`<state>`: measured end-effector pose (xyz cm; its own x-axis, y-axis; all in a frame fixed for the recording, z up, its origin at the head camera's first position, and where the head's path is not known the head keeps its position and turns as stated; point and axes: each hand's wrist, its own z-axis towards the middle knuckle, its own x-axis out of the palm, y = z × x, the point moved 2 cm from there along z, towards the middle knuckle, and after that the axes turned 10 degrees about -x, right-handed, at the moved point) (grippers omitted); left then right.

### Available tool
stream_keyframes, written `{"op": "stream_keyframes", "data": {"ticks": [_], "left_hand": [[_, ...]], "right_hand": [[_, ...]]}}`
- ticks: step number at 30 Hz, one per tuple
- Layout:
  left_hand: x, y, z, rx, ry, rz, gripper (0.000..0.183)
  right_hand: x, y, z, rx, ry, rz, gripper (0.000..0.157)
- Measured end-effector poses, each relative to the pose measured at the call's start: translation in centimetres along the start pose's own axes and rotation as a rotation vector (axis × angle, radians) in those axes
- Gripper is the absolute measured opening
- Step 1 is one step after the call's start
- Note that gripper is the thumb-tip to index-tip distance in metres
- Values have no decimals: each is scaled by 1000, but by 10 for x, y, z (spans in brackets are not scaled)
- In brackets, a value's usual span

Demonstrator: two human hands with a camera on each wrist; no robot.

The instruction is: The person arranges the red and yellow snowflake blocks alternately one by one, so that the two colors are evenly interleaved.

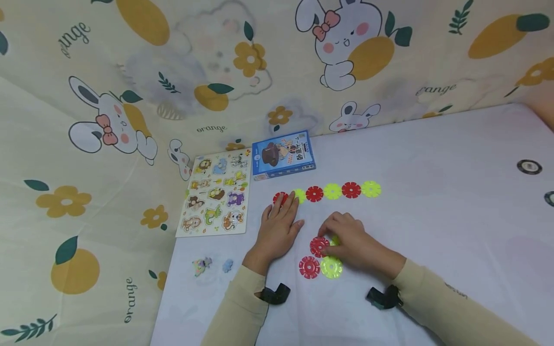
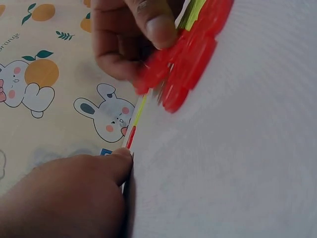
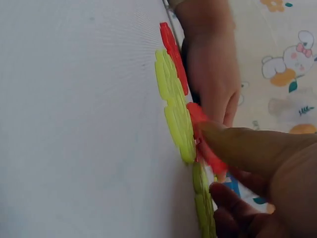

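Note:
In the head view my right hand (image 1: pixel 357 242) pinches a red notched plastic disc (image 1: pixel 319 246) between thumb and fingers; the right wrist view shows this disc tilted. Just below it lie another red disc (image 1: pixel 309 267) and a yellow-green disc (image 1: pixel 331 267). More yellow-green discs sit beside the right fingers, partly hidden by them. My left hand (image 1: pixel 277 235) lies with extended fingers at the left end of a row of alternating red and yellow-green discs (image 1: pixel 333 191), its fingertips over a red disc (image 1: pixel 279 198) and a yellow-green one (image 1: pixel 299 195).
Left of the row lies an animal picture board (image 1: pixel 216 192), with a blue game box (image 1: pixel 283 154) behind. Two small figures (image 1: pixel 201 265) are near the left forearm. Black round chips (image 1: pixel 529 166) lie at the far right. A patterned cloth (image 1: pixel 259 96) hangs behind the table.

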<state>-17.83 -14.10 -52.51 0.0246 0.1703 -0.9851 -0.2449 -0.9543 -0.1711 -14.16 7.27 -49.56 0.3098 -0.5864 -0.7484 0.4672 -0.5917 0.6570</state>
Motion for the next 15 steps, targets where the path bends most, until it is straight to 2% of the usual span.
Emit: {"op": "stream_keyframes", "data": {"ticks": [4, 7, 11, 15], "left_hand": [[1, 0, 0, -3, 2, -3, 70], [1, 0, 0, -4, 8, -6, 70], [0, 0, 0, 0, 16, -19, 70], [-2, 0, 0, 7, 16, -23, 70]], "right_hand": [[-4, -5, -2, 67, -5, 201, 32], [-17, -15, -7, 98, -52, 336, 24], [-43, -38, -16, 109, -188, 327, 20], [-69, -74, -29, 188, -311, 274, 25]]}}
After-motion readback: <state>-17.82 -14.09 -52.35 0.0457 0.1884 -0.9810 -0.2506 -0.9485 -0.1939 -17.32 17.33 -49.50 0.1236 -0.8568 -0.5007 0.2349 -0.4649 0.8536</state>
